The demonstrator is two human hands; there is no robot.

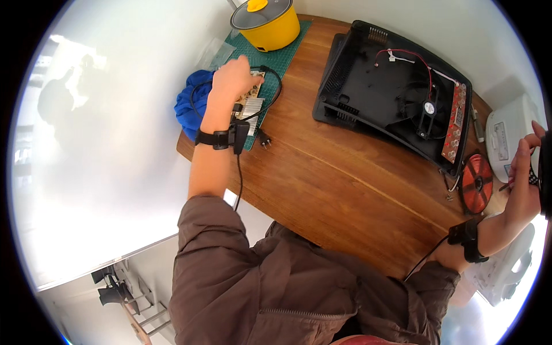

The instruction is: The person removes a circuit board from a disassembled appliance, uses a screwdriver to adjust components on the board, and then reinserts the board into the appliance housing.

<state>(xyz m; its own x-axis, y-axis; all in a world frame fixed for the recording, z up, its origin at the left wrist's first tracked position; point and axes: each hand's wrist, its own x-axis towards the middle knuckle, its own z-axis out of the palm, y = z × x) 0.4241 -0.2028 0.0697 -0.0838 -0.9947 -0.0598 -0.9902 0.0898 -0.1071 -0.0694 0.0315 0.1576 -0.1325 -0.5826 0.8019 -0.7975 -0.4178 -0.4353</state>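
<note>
Head view is showing the left hand point(234, 77) closing down over a circuit board point(250, 104) on the far green mat point(287, 53), while the right hand point(526, 181), fingers curled on something unclear, is needing steadier support beside the white appliance point(506, 135).

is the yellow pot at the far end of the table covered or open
Covered: a grey lid with a yellow knob sits flat on the yellow pot.

A yellow pot with a grey lid point(267, 23) stands on a green cutting mat point(287, 49) at the wooden worktop's point(345, 190) far edge, a blue cloth point(190, 106) bunched nearby.
</note>
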